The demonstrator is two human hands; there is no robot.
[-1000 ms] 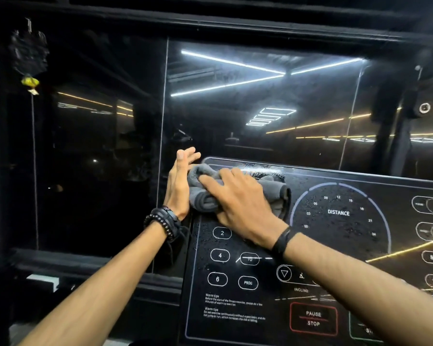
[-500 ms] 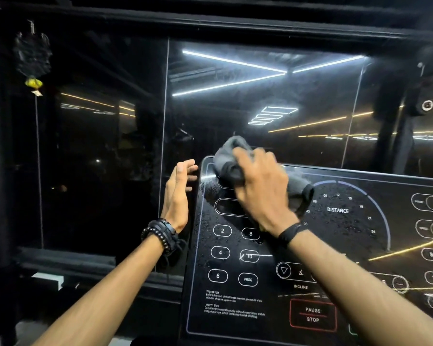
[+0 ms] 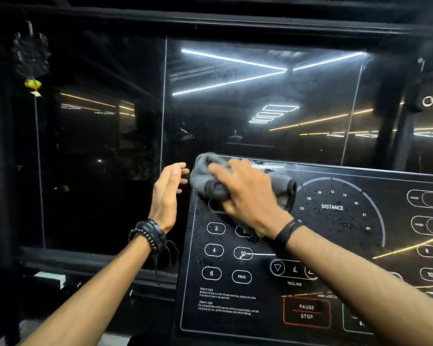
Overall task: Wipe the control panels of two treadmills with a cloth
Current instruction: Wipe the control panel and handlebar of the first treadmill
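Note:
The black treadmill control panel (image 3: pixel 235 298) fills the lower right, speckled with droplets and printed with number buttons, DISTANCE, INCLINE and PAUSE/STOP. A bunched grey cloth (image 3: pixel 204 174) lies on its upper left corner. My right hand (image 3: pixel 248 193) grips the cloth, fingers curled over it, and presses it onto the panel. My left hand (image 3: pixel 166 196) hovers edge-on just left of the panel's side, fingers straight and holding nothing, a small gap from the cloth. Only one treadmill's panel is visible.
A dark glass wall (image 3: pixel 235 116) stands right behind the panel and reflects ceiling light strips. A small yellow object (image 3: pixel 32 84) hangs at the upper left. A low black ledge (image 3: pixel 85 260) runs under the glass on the left.
My right hand has swept the cloth left and slightly down from the panel's top edge to its upper left corner. My left hand, against the cloth a second ago, stays off it.

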